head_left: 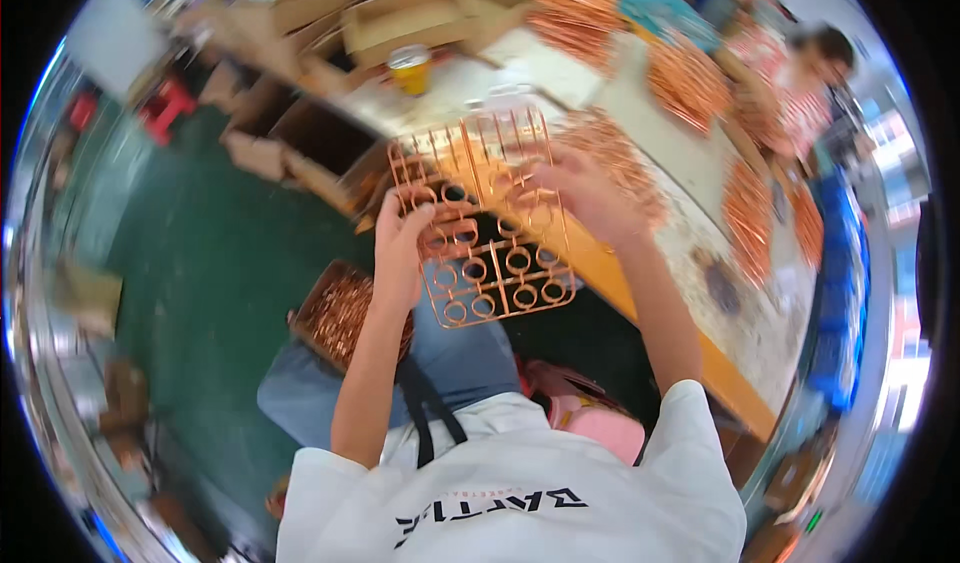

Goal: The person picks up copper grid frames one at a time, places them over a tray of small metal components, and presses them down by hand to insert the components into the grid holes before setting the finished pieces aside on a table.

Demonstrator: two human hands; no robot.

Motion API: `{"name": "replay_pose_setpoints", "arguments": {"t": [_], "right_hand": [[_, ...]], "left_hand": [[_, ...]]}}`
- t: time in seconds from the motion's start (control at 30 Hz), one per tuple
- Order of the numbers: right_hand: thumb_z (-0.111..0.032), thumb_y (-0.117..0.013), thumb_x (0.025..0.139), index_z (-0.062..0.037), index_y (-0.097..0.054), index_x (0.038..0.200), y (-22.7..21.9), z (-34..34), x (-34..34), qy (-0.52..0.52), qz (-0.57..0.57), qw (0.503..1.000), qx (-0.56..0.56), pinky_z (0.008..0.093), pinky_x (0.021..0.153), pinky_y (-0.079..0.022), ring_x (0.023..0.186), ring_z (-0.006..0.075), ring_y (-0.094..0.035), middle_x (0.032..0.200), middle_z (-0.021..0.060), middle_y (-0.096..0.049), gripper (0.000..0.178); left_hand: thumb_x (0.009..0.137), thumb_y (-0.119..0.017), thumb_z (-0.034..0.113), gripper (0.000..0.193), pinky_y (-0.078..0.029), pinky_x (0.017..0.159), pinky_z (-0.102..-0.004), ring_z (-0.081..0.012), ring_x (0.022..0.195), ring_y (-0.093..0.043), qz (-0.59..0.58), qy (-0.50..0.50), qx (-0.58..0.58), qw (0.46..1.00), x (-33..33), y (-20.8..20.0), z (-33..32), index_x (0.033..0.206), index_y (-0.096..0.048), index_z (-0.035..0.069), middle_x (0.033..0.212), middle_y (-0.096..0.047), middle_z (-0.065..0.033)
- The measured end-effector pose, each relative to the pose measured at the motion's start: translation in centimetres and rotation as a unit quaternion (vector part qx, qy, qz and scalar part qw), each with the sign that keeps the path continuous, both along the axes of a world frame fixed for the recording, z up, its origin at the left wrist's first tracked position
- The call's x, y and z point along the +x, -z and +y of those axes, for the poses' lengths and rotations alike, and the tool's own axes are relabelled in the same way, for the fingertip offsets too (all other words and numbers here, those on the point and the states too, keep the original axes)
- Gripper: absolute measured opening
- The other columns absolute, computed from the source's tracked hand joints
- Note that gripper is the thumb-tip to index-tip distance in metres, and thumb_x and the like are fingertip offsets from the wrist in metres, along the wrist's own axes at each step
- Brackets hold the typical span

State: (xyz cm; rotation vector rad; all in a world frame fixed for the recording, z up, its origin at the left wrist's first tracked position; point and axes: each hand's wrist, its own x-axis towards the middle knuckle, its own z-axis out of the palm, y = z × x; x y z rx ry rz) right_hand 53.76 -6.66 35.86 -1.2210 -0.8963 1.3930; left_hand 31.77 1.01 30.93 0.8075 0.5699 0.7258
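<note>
A flat copper-coloured sprue frame [500, 285] with rows of rings and thin bars is raised in front of me, tilted, above my lap and the table's near edge. My left hand [405, 233] is closed on its left side, thumb on the front and fingers reaching behind the rings. At the upper right part of the frame, my right hand [570, 188] has its fingers bent against the bars and rings, slightly blurred. On my left thigh rests an open box [322, 315] filled with small loose copper-coloured pieces [350, 313].
Stacks of similar frames [690, 83] lie along the worktable [650, 113], with a pile [615, 163] just beyond my right hand. A yellow cup [409, 71] and cardboard boxes [410, 18] stand at the far left. Another person [800, 88] sits at the far right. Red stools [168, 111] stand on the green floor.
</note>
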Motion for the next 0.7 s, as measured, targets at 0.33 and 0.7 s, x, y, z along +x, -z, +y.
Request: {"name": "replay_pose_setpoints", "arguments": {"t": [0.33,0.7], "right_hand": [[-0.003,-0.063,0.080,-0.0003,-0.055,0.097,23.1,9.9,-28.0,-0.150,0.049,0.987,-0.036,0.0273,0.067,-0.053,0.079,0.0139,-0.062,0.090,0.0073,-0.062,0.018],[-0.001,-0.061,0.079,0.0055,-0.061,0.094,33.5,13.4,-34.2,-0.225,-0.018,0.956,-0.185,0.0268,0.058,-0.054,0.071,0.0165,-0.064,0.084,0.0104,-0.063,0.016]], "left_hand": [[0.080,-0.063,0.000,0.011,-0.051,0.062,-0.0221,-0.0109,0.066,-0.059,0.193,-0.407,-0.006,0.893,-24.8,15.4,-0.8,0.091,-0.062,-0.004,0.084,-0.064,-0.0066],[0.079,-0.068,0.011,0.036,-0.054,0.064,-0.0293,-0.0195,0.079,-0.065,0.246,-0.324,-0.198,0.892,-30.5,29.7,0.9,0.109,-0.054,-0.004,0.093,-0.063,-0.0087]]}}
